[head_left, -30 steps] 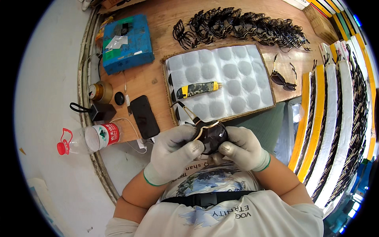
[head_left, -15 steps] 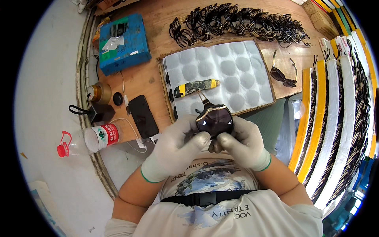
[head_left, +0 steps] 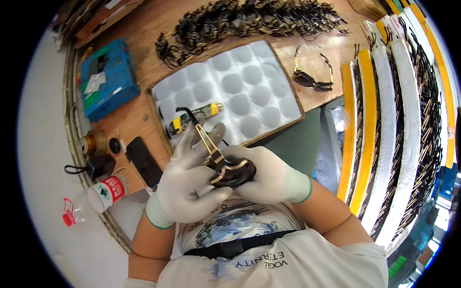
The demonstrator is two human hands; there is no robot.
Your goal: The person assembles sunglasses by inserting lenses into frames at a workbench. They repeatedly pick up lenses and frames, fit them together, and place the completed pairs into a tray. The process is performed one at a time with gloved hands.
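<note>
A pair of dark sunglasses (head_left: 235, 174) with gold trim is held in front of my chest, tilted, one temple pointing up and away. My right hand (head_left: 271, 177), in a white glove with grey fingertips, is closed on its lens end. My left hand (head_left: 182, 187), gloved alike, has its fingers spread behind the raised temple and its thumb by the near edge of the frame. Just beyond lies a white padded sheet (head_left: 221, 79) with grey circles, set in a shallow cardboard box. On it rests a yellow and camouflage-patterned tool (head_left: 196, 118), partly behind my left fingers.
Another pair of sunglasses (head_left: 312, 81) lies open on the wooden table, right of the box. Many frames (head_left: 230, 29) are heaped along the back. Stacked trays of frames (head_left: 367, 129) stand at right. Leftward are a blue box (head_left: 108, 81), a phone (head_left: 144, 161) and a plastic bottle (head_left: 103, 194).
The sunglasses have turned from lens-up to edge-on, temple raised. My left fingers have spread from the lens, while my right hand keeps its grip. The whole view has shifted and turned.
</note>
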